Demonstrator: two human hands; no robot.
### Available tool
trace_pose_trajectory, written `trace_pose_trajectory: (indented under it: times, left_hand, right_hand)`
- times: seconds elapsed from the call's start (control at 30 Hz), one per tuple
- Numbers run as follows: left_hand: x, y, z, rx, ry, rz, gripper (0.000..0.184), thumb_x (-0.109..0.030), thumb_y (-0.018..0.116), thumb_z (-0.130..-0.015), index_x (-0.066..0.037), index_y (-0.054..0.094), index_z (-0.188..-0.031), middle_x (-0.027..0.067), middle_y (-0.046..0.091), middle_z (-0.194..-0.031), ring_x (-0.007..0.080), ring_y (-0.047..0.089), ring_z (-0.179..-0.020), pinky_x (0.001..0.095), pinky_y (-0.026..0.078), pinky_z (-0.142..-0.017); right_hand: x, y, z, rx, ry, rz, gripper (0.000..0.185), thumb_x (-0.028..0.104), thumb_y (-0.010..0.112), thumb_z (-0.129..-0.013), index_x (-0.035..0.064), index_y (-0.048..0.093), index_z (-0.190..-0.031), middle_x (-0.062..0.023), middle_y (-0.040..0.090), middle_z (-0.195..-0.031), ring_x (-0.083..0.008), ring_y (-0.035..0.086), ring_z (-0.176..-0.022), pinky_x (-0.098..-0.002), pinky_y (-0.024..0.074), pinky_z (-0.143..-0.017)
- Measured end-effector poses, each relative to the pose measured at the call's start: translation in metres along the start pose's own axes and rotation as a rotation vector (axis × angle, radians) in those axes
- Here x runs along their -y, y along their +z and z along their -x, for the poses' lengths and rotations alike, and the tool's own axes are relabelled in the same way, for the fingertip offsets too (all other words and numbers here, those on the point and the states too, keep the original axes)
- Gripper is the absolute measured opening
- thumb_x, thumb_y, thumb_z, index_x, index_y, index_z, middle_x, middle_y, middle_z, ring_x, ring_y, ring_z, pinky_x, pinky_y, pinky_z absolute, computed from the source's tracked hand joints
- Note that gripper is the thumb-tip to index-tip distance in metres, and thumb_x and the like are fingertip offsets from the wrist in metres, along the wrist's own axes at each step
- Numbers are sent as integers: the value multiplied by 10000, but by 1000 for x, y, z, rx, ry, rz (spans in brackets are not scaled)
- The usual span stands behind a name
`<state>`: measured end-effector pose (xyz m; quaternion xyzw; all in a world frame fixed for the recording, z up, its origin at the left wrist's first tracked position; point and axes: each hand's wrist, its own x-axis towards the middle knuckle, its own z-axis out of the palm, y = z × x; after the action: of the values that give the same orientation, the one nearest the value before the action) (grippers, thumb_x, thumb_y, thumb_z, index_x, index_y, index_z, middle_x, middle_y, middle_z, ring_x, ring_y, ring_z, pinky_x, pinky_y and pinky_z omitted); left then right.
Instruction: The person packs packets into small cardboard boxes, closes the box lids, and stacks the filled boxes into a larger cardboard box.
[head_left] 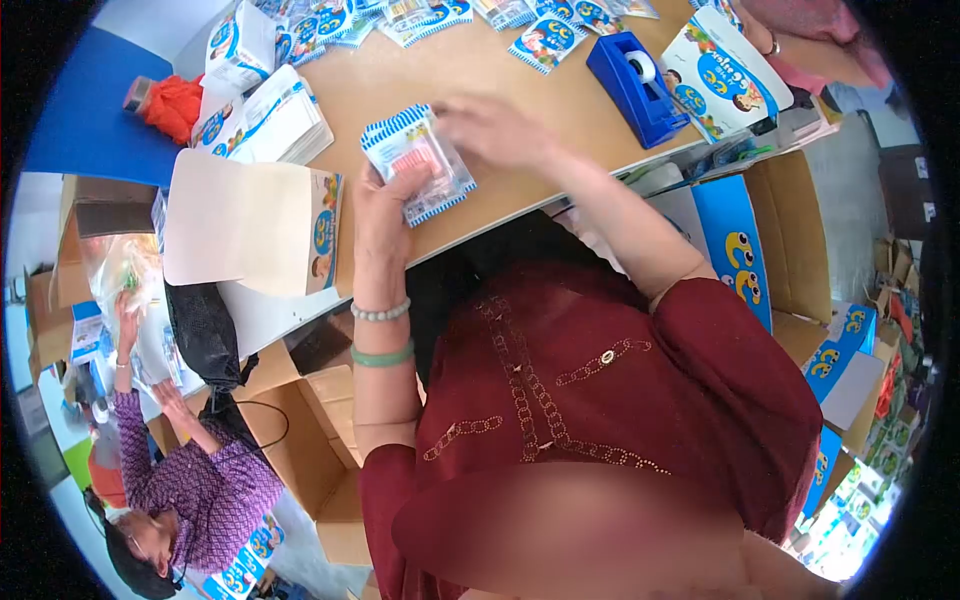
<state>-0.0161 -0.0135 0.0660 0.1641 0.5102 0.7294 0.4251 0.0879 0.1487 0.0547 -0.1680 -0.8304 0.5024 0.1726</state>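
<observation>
My left hand (385, 205) is closed around a small stack of flat plastic packets (418, 165) with blue-and-white striped ends, its thumb lying across the front. Something pinkish shows through the top packet's clear part. Close to the packets' upper right edge is my right hand (495, 130), blurred by motion; whether its fingers touch or pinch a packet is unclear. Beside my left forearm stands an open white carton (240, 220) with a printed side, its large flap raised.
More packets (550, 42) lie along the table's far side. A blue tape dispenser (640, 90) and a printed box (725, 75) stand to the right. Folded cartons (280, 120) are stacked at left. Another person (200, 480) works at lower left, near an open cardboard box (310, 430).
</observation>
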Motion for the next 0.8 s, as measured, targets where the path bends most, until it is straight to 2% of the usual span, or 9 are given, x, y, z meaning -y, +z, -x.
trace_pose_trajectory:
  times: [0.03, 0.17, 0.2, 0.27, 0.4, 0.5, 0.6, 0.73, 0.8]
  left_hand:
    - [7, -7, -5, -32, -7, 119, 355, 101, 619, -777, 30, 567, -1121, 116, 678, -1022, 222, 690, -857, 344, 590, -759]
    - [9, -14, -6, -49, 37, 144, 330, 54, 627, -794, 24, 586, -1120, 107, 679, -1020, 228, 684, -891, 354, 576, -824]
    - [8, -13, -4, -41, 49, 156, 341, 56, 627, -788, 24, 586, -1124, 107, 680, -1023, 232, 686, -883, 359, 579, -819]
    - [4, -10, -3, -41, 71, 173, 352, 59, 628, -781, 23, 585, -1129, 107, 680, -1026, 237, 688, -875, 364, 582, -814]
    - [7, -22, -1, -77, 49, 193, 353, 95, 628, -765, 21, 575, -1105, 108, 680, -1000, 218, 687, -855, 348, 584, -770]
    - [9, -30, -3, -123, 43, 167, 369, 104, 618, -766, 24, 559, -1121, 107, 672, -1006, 219, 683, -867, 352, 582, -777]
    - [7, -34, 1, -189, 5, 153, 370, 115, 606, -763, 30, 549, -1120, 115, 667, -1003, 222, 681, -867, 360, 581, -787]
    - [1, -37, 16, -250, 59, 32, 376, 109, 606, -761, 42, 545, -1125, 119, 667, -1004, 226, 683, -864, 353, 583, -775]
    - [4, -38, 16, -235, 41, 42, 380, 105, 615, -761, 24, 551, -1127, 131, 669, -1028, 233, 686, -876, 355, 582, -773]
  right_hand:
    - [-14, -18, -9, -182, -77, 417, 504, 353, 583, -922, 24, 513, -1297, -143, 613, -1174, -278, 560, -1136, -382, 413, -1000]
    - [-76, -88, -66, -891, 176, 767, 654, 435, 598, -851, 71, 442, -1371, -198, 453, -1378, -433, 338, -1317, -561, 271, -1070]
    - [-85, -88, -71, -894, 173, 768, 654, 435, 598, -851, 71, 442, -1371, -198, 453, -1378, -433, 338, -1317, -561, 271, -1070]
    - [-93, -84, -80, -706, 437, 1051, 652, 457, 565, -852, 100, 427, -1379, -173, 446, -1373, -469, 362, -1258, -581, 305, -1030]
    - [-76, -46, -61, -431, 255, 954, 575, 423, 539, -895, 138, 437, -1383, -159, 453, -1361, -331, 389, -1278, -512, 335, -1043]
    - [-20, -6, -19, -180, 213, 975, 557, 389, 522, -906, 140, 428, -1395, -156, 450, -1389, -335, 384, -1309, -493, 315, -1075]
    - [-15, 14, 7, -199, 36, 826, 568, 369, 539, -898, 143, 417, -1405, -162, 416, -1437, -335, 337, -1364, -476, 277, -1112]
    - [4, -24, 14, -1, 12, 770, 630, 387, 589, -877, 147, 396, -1426, -163, 362, -1487, -321, 257, -1420, -469, 233, -1142]
    - [12, -32, 18, 502, -124, 997, 686, 324, 665, -843, 174, 383, -1450, -182, 371, -1467, -364, 269, -1395, -432, 213, -1155]
